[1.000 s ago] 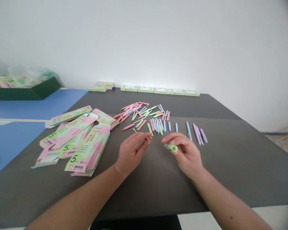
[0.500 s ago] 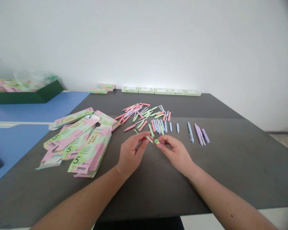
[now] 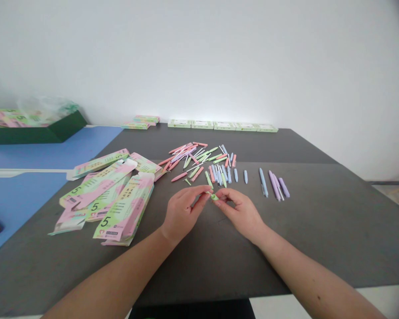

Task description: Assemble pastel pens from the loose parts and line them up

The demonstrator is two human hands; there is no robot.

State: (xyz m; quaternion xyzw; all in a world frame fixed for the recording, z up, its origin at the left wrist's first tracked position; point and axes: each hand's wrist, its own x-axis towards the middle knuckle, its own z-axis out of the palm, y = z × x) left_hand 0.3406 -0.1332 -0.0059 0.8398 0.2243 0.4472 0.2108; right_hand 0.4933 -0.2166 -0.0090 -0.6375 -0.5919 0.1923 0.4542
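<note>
My right hand [image 3: 241,213] pinches a short light-green pen barrel [image 3: 214,197], its hollow end facing left. Thumb and finger of my left hand [image 3: 185,209] are closed on a small whitish-green pen part [image 3: 209,192], mostly covered by the fingertips. The two parts are close together, and I cannot tell whether they touch. Just beyond the fingertips lie a green pen barrel [image 3: 209,179] and a cluster of blue pen barrels [image 3: 224,173]. A small green clip-like piece [image 3: 188,182] rests on the table near my left hand.
Mixed pink, purple and green pen parts [image 3: 182,153] form a pile at the back. Opened cardboard pen boxes [image 3: 124,208] overlap on the left. Purple pens [image 3: 275,185] and a blue pen [image 3: 263,182] lie right. Flat boxes [image 3: 224,126] line the wall; a dark green bin [image 3: 61,128] stands far left.
My left hand has moved slightly right, bringing its small part up to the open end of the green barrel. The right hand has shifted a little left.
</note>
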